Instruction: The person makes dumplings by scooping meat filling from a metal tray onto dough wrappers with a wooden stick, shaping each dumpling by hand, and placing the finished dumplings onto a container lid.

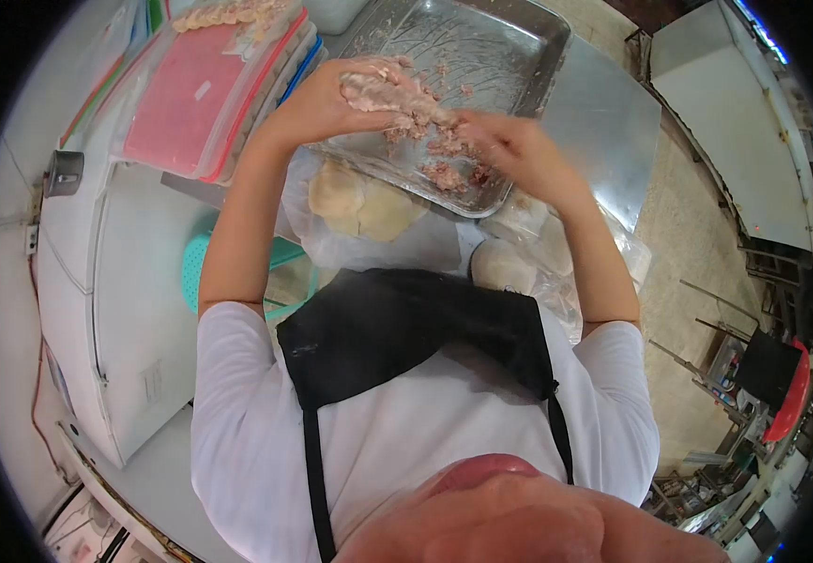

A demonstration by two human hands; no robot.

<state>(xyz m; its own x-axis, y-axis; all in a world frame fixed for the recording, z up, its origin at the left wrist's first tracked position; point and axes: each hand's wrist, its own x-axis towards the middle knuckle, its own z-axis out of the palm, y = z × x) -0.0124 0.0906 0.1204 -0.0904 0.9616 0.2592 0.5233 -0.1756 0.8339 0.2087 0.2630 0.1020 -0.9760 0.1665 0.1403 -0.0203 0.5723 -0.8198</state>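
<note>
Over the steel tray (538, 47), my left hand (322, 98) curls around a lump of pale minced meat (383, 94), which also smears its fingers. My right hand (509, 150) meets the lump's right end with its fingers bent together. What those fingertips hold is hidden. More minced meat (446, 175) lies in the tray's near corner, with scraps and streaks across its bottom. Round flat dough wrappers (387, 212) rest on clear plastic just in front of the tray. Bagged stacks of pale rounds (505, 266) sit below my right forearm.
Stacked plastic containers with a red-rimmed top (181, 113) stand left of the tray, pale shaped pieces (228, 17) at their far end. The steel table (603, 122) extends right. A teal stool (197, 272) is low at left, beside a white cabinet (134, 300).
</note>
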